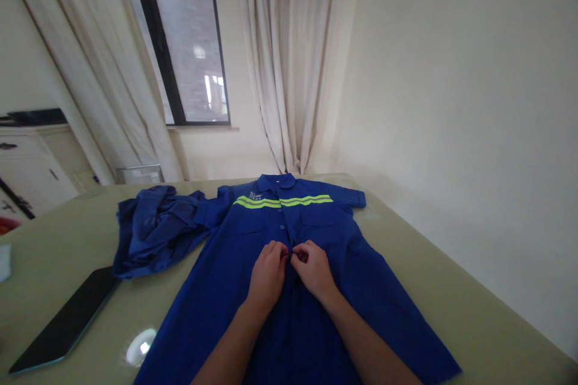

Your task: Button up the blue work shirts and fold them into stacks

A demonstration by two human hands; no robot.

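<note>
Dark flat slab (67, 320) lay left of the hands (266, 274) | window (185, 36) stood ahead-left | gathered curtain (291, 66) hung straight ahead | pale wall (460, 108) rose to their right

Bare forearms (237, 341) taper toward the wrists (332, 299); fingers (274, 249) are likewise bare.

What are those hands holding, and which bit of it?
The blue shirt: the left hand and right hand pinch its front opening, below the chest stripe.

Soft, slightly dim light. Glare spot (141, 347) on bench (81, 240) at 7 o'clock; reflections (215, 91) in window (185, 42) at 11. Edges stretched.
</note>
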